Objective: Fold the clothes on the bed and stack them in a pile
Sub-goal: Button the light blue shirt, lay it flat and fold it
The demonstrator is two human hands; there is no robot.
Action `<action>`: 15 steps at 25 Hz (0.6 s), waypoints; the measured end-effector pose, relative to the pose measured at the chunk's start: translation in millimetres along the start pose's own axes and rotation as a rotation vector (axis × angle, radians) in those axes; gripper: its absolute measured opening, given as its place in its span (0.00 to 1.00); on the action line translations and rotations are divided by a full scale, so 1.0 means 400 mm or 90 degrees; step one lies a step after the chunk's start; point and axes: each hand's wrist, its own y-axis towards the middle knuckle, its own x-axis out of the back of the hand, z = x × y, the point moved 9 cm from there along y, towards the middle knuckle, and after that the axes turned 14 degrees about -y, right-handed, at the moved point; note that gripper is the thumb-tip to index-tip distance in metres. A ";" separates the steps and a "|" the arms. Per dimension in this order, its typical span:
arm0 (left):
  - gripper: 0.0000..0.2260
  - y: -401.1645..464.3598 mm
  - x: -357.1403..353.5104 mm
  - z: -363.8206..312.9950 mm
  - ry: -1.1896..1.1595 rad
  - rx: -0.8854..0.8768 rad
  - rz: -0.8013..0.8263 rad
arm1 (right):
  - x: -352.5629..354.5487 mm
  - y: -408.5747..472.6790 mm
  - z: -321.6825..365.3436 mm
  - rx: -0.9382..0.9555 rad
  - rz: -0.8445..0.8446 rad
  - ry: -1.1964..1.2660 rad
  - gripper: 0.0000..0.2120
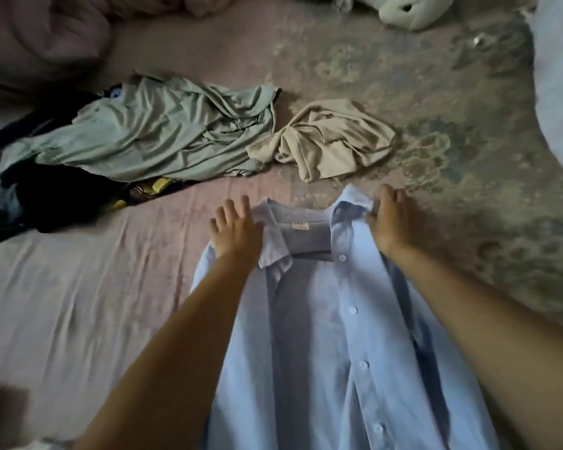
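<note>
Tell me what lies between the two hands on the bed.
In the head view, the collar of the light blue shirt lies between the left hand and the right hand, spread open with a small label showing inside.

One light blue button shirt (325,336) lies between the fingers of two hands. Beyond the fingertips lie three more loose clothes: one green garment (156,131), one beige garment (329,139), one dark heap (30,193).
</note>
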 end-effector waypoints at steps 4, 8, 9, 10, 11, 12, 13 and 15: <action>0.17 -0.146 -0.127 -0.042 -0.124 -0.204 -0.143 | -0.034 -0.160 0.078 0.118 -0.288 0.061 0.13; 0.12 -0.215 -0.209 -0.021 -0.136 -0.304 -0.164 | -0.141 -0.258 0.099 0.185 -0.270 0.101 0.10; 0.12 -0.205 -0.221 -0.002 -0.168 -0.291 -0.166 | -0.174 -0.256 0.090 0.166 -0.241 0.131 0.10; 0.12 -0.194 -0.227 0.014 -0.217 -0.268 -0.170 | -0.197 -0.252 0.082 0.146 -0.222 0.173 0.10; 0.11 -0.186 -0.230 0.027 -0.264 -0.246 -0.181 | -0.215 -0.248 0.070 0.125 -0.206 0.223 0.10; 0.11 -0.178 -0.227 0.035 -0.305 -0.229 -0.201 | -0.226 -0.242 0.055 0.104 -0.198 0.278 0.10; 0.11 -0.176 -0.224 0.038 -0.338 -0.223 -0.221 | -0.227 -0.236 0.037 0.082 -0.193 0.326 0.09; 0.10 -0.181 -0.224 0.043 -0.363 -0.236 -0.251 | -0.231 -0.232 0.008 0.054 -0.195 0.366 0.05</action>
